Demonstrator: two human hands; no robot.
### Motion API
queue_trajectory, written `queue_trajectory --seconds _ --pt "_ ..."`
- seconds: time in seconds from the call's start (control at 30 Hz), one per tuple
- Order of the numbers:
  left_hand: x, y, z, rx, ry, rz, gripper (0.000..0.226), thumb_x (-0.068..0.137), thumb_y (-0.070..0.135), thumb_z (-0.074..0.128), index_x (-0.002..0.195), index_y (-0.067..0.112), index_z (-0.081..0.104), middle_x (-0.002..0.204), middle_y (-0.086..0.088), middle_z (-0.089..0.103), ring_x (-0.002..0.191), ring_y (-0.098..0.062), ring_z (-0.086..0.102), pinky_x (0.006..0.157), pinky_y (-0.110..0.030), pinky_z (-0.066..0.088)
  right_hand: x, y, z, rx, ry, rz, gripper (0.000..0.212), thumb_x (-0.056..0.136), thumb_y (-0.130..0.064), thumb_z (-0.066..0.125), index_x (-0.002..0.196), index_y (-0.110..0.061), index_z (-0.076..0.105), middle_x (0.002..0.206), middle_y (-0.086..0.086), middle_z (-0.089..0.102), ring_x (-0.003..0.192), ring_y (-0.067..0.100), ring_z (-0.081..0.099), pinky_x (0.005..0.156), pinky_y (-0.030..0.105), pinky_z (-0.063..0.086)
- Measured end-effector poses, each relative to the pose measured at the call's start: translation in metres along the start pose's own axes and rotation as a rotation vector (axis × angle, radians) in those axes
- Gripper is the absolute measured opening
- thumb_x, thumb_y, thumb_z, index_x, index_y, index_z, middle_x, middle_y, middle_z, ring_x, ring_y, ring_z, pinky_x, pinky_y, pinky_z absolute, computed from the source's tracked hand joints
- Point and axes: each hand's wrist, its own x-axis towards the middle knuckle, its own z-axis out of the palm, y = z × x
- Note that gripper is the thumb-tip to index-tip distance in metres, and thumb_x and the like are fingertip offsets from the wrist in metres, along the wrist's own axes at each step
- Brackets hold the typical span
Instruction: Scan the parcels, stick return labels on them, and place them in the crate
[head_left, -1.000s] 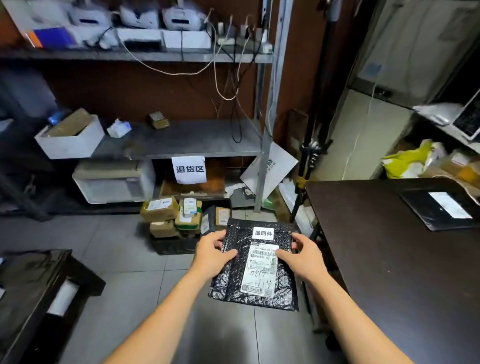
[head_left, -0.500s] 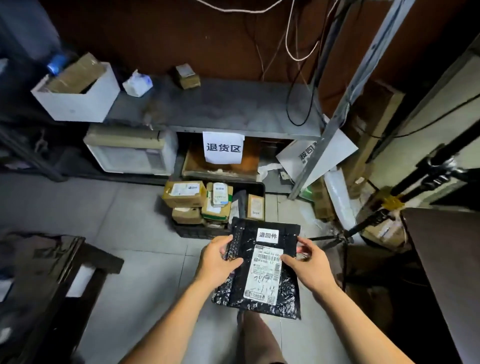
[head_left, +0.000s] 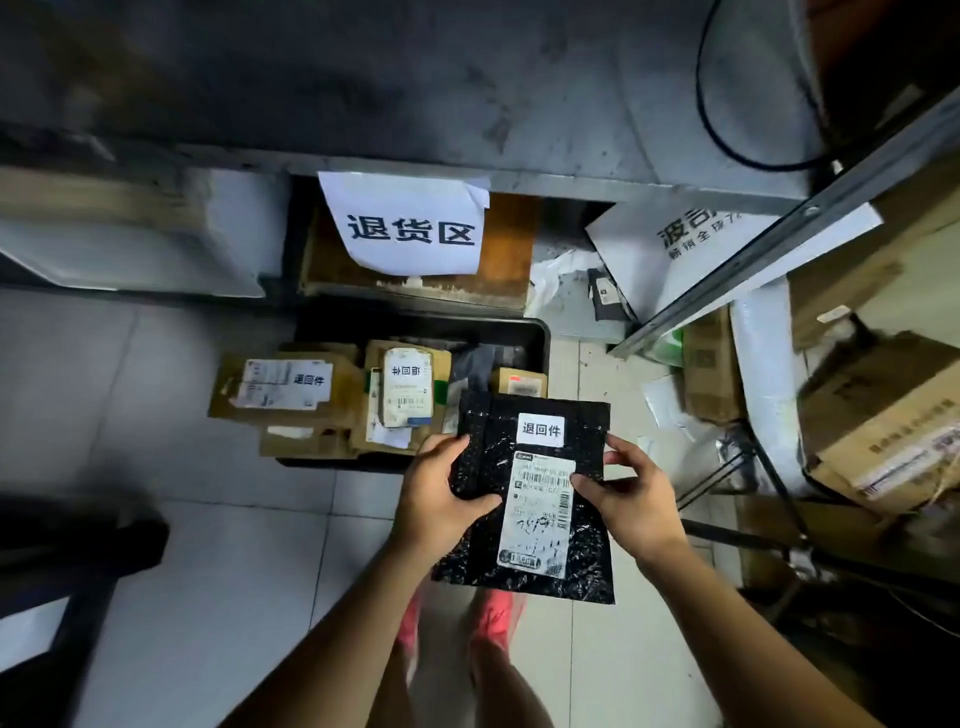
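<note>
Grey tile floor (head_left: 208, 571) fills most of the view, with a metal shelf (head_left: 467, 104) across the top and a paper sign (head_left: 410, 228) hanging from its front edge. Below the sign a black plastic crate (head_left: 537, 332) sits on the floor, already loaded with cardboard parcels (head_left: 283, 387) on its left and middle, while its right rear part looks darker and less full. Nearer the person, a black bubble mailer (head_left: 488, 551) is held in the air by both hands, face up, with its long axis running straight away from the body toward the crate. In this view its far edge overlaps the crate's near right corner, but how high it sits above the rim cannot be told. The left hand (head_left: 441, 499) grips the left edge with the thumb on top and the fingers (head_left: 447, 447) curled round it. The right hand (head_left: 634, 509) pinches the right edge the same way. The crate lies ahead of the fingers and a little to the left, so the left hand is slightly nearer. A white return label (head_left: 541, 429) is stuck near the far end, above the shipping label (head_left: 537, 514), so what probably remains is a short forward lowering into the crate.
</note>
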Motion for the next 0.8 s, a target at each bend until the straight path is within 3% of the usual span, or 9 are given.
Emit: queue_trajectory --seconds 0.07,0.13,0.3,0.43,0.57,0.7,0.8 --pt "0.037 -0.018 0.017 0.005 0.004 -0.003 0.085 0.066 0.018 0.094 0.141 0.008 0.057 0.132 0.002 0.053 0.119 -0.014 0.054 0.109 -0.032 0.045 0.043 0.014 0.014 -0.017 -0.001 0.009 0.061 0.080 -0.007 0.086 0.131 -0.029 0.061 0.106 -0.006 0.064 0.079 0.024 0.076 0.080 0.046 0.063" --pt "0.074 -0.040 0.034 0.021 0.006 0.003 0.085 0.067 0.019 0.094 0.142 0.007 0.056 0.135 -0.003 0.053 0.127 -0.017 0.051 0.113 -0.034 0.043 0.084 0.030 0.030 -0.047 0.004 0.011 0.060 0.080 -0.011 0.087 0.127 -0.037 0.061 0.105 -0.011 0.064 0.078 0.021 0.076 0.075 0.049 0.064" --pt "0.143 -0.082 0.081 0.125 0.022 0.006 0.086 0.068 0.026 0.093 0.142 0.008 0.055 0.138 -0.010 0.051 0.128 -0.026 0.047 0.110 -0.039 0.042 0.165 0.065 0.064 -0.145 0.056 -0.041 0.066 0.079 -0.017 0.088 0.137 -0.031 0.058 0.103 -0.022 0.064 0.069 -0.003 0.071 0.067 0.021 0.061" --pt "0.175 -0.099 0.107 0.129 0.052 -0.023 0.086 0.066 0.022 0.094 0.141 0.005 0.055 0.136 -0.010 0.050 0.129 -0.027 0.047 0.110 -0.030 0.036 0.207 0.081 0.078 -0.154 0.082 -0.034 0.070 0.078 -0.016 0.088 0.139 -0.031 0.057 0.104 -0.023 0.065 0.070 -0.004 0.071 0.072 0.022 0.061" --pt "0.195 -0.116 0.118 0.203 0.098 -0.051 0.085 0.071 0.019 0.091 0.145 0.005 0.051 0.143 -0.013 0.046 0.136 -0.027 0.042 0.114 -0.028 0.031 0.235 0.092 0.091 -0.177 0.050 -0.106 0.070 0.076 -0.014 0.089 0.137 -0.028 0.059 0.101 -0.018 0.066 0.066 -0.003 0.070 0.060 0.013 0.056" --pt "0.203 -0.118 0.130 0.345 0.109 -0.111 0.078 0.082 0.022 0.080 0.151 0.014 0.045 0.158 -0.014 0.033 0.146 -0.032 0.031 0.119 -0.043 0.031 0.244 0.102 0.103 -0.211 0.047 -0.145 0.066 0.073 -0.014 0.090 0.132 -0.024 0.062 0.101 -0.011 0.068 0.063 0.001 0.068 0.062 0.016 0.056" --pt "0.209 -0.113 0.135 0.375 0.108 -0.186 0.080 0.087 0.025 0.076 0.156 0.017 0.035 0.167 -0.013 0.017 0.152 -0.034 0.020 0.121 -0.049 0.026 0.246 0.105 0.109 -0.223 0.043 -0.156 0.065 0.072 -0.017 0.091 0.130 -0.023 0.063 0.098 -0.016 0.066 0.069 0.002 0.068 0.067 0.019 0.056"
